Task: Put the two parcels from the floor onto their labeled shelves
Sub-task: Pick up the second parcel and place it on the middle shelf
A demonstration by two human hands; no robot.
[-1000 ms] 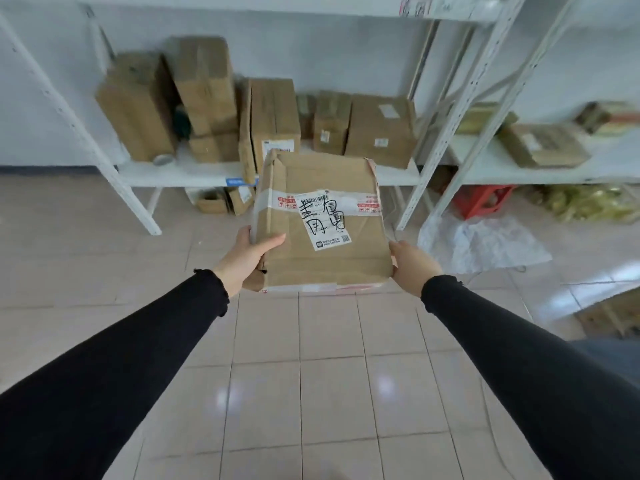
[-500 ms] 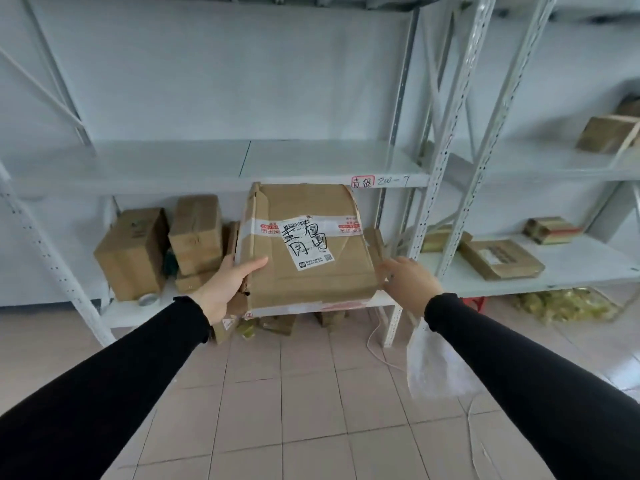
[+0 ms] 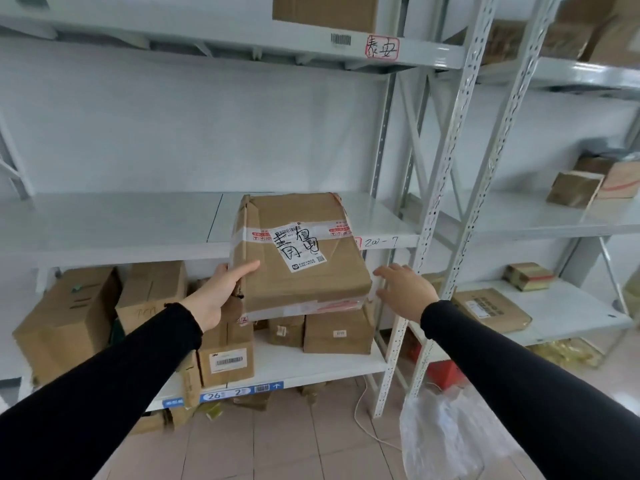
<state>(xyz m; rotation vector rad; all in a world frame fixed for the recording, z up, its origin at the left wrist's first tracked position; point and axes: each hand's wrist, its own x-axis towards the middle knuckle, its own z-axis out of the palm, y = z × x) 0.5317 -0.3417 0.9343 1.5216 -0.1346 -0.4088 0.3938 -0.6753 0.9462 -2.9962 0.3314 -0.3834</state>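
A brown cardboard parcel [image 3: 298, 258] with clear tape and a white label bearing black handwriting lies tilted, its far half over the middle shelf [image 3: 110, 233], its near half sticking out past the shelf's front edge. My left hand [image 3: 221, 292] grips its near left corner, thumb on top. My right hand [image 3: 405, 291] is just off the parcel's right side, fingers spread, holding nothing. A red-framed handwritten label [image 3: 382, 48] is stuck on the upper shelf's edge. Another shelf label is partly hidden behind the parcel.
Several cardboard boxes [image 3: 69, 320] crowd the lower shelf. A white perforated upright [image 3: 446, 188] stands right of the parcel. The neighbouring rack holds flat parcels [image 3: 491, 310]. A clear plastic bag [image 3: 436, 441] and a white cable lie on the tiled floor.
The parcel has risen from waist height onto the middle shelf's edge. My right hand has let go of it and opened. My view has tilted upward.
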